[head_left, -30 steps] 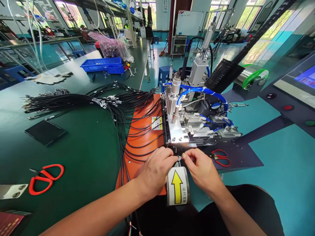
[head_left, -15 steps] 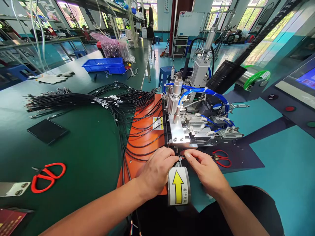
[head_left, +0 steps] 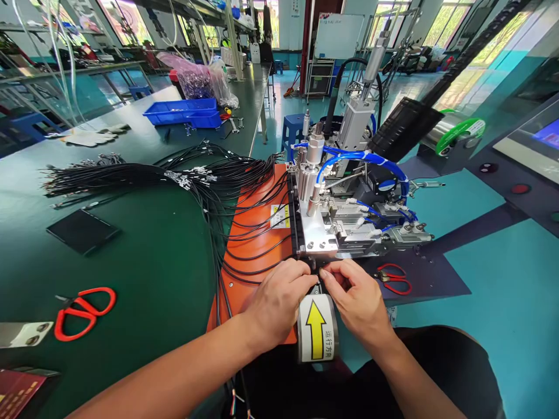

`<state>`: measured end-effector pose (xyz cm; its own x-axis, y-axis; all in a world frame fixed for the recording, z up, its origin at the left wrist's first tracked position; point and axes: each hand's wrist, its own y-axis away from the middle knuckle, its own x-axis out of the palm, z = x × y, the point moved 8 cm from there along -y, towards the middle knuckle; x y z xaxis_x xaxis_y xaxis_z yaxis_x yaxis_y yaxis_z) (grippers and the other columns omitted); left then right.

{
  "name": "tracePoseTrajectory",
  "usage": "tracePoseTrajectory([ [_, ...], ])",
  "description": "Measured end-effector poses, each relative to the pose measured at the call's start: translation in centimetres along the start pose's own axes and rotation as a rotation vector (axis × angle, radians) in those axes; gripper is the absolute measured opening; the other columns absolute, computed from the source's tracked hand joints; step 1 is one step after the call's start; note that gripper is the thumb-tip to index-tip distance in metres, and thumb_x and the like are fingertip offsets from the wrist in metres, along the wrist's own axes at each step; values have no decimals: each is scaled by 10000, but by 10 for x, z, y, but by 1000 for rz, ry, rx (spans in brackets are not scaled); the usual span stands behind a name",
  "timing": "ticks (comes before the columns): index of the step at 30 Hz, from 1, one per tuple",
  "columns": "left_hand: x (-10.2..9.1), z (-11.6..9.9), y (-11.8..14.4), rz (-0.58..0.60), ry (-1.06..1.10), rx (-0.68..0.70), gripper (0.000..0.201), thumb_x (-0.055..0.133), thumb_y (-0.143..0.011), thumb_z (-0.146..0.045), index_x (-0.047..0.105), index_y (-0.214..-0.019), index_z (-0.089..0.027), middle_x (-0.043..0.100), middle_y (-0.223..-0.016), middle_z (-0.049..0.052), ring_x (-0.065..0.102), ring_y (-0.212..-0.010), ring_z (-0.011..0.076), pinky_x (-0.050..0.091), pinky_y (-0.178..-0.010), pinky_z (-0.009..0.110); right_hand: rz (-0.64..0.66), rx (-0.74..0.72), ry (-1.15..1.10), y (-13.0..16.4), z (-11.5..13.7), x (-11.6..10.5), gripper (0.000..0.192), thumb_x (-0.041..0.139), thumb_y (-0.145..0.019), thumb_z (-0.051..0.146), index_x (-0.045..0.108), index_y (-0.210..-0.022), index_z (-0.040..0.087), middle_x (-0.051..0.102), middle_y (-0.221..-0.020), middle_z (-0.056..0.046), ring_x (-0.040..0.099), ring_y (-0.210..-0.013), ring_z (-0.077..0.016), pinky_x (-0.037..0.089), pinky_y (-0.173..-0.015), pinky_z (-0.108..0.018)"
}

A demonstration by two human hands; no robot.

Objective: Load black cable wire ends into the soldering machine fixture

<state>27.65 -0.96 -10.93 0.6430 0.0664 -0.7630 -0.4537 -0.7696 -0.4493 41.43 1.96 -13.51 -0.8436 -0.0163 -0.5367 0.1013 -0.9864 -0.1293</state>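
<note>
My left hand (head_left: pixel 279 299) is closed at the front end of the orange machine bed (head_left: pixel 248 256), fingertips bent down over a narrow track. Whatever it grips is hidden under the fingers. Thumb and forefinger of my right hand (head_left: pixel 356 291) are pinched close to the left fingertips; the tiny piece between them is too small to make out. Several black cables (head_left: pixel 257 250) run across the orange bed to the track, some passing toward my left hand. Just below the fingertips sits a rounded cover with a yellow arrow (head_left: pixel 315 329). The metal pneumatic machine (head_left: pixel 321 227) stands directly beyond both hands.
Red-handled snips (head_left: pixel 393 279) lie right of my right hand; another red-handled pair (head_left: pixel 85 314) is on the green table. A big cable bundle (head_left: pixel 131 180), a black flat tray (head_left: pixel 82 231) and a blue bin (head_left: pixel 183 113) lie farther back. A solder spool (head_left: pixel 458 137) hangs right.
My right hand has shifted slightly left, closer to the left fingertips, and its fingers have curled in more. The small wire ends seen between the hands are now covered. My left hand stays put.
</note>
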Motion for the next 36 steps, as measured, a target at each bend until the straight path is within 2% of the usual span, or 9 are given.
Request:
tracePoseTrajectory([
  [3,1,0,1,7,0,-4,174,531,-929,-85,649,-1041,-147,615,-980,72,528,-884,196,486,-780,327,-18,40,-23,1,-4,-3,232,588,-921,367,680,-798,193,606,-754,-4,512,-643,-136,389,-608,-258],
  [8,2,1,1,17,-6,-17,181,529,-924,-68,653,-1033,-143,615,-980,71,534,-903,196,487,-803,331,37,282,-155,4,-26,3,294,598,-900,452,698,-861,178,645,-793,-25,525,-684,-155,403,-634,-264],
  [10,2,1,1,22,-1,-26,183,532,-923,-68,654,-1034,-146,618,-984,71,536,-905,196,487,-803,331,61,323,-198,5,-30,6,310,598,-896,463,694,-856,171,645,-795,-28,523,-693,-157,410,-651,-267],
  [19,3,2,1,28,-1,-35,172,540,-917,-75,661,-1013,-151,624,-984,70,541,-897,199,489,-789,336,104,320,-248,6,-34,13,319,563,-911,461,652,-820,168,577,-744,-6,460,-674,-137,390,-616,-245],
  [24,2,3,0,22,7,-34,179,535,-915,-71,664,-1011,-150,621,-974,70,540,-893,198,497,-784,335,136,432,-425,6,-37,21,349,640,-848,488,608,-752,155,485,-641,23,368,-578,-100,300,-508,-217],
  [27,3,5,0,29,19,-46,192,538,-914,-71,665,-1026,-161,620,-983,69,541,-903,196,502,-797,336,186,496,-529,9,-39,25,407,642,-831,551,553,-729,168,382,-542,63,281,-496,-79,212,-448,-212],
  [29,4,6,0,40,23,-53,210,539,-909,-64,666,-1037,-170,620,-983,66,541,-904,194,503,-799,336,196,536,-587,12,-41,25,432,637,-830,588,514,-732,186,357,-511,77,271,-466,-76,190,-426,-208],
  [32,4,6,-1,41,22,-53,208,543,-903,-60,668,-1026,-171,618,-968,62,540,-892,192,502,-789,334,195,550,-608,16,-42,22,427,628,-841,604,521,-772,196,396,-509,72,319,-456,-83,233,-408,-200],
  [36,1,4,-1,18,7,-44,184,548,-907,-77,669,-1012,-168,614,-947,59,534,-865,190,492,-753,321,251,466,-496,16,-36,20,387,594,-872,581,606,-855,195,458,-529,48,403,-466,-108,338,-430,-222],
])
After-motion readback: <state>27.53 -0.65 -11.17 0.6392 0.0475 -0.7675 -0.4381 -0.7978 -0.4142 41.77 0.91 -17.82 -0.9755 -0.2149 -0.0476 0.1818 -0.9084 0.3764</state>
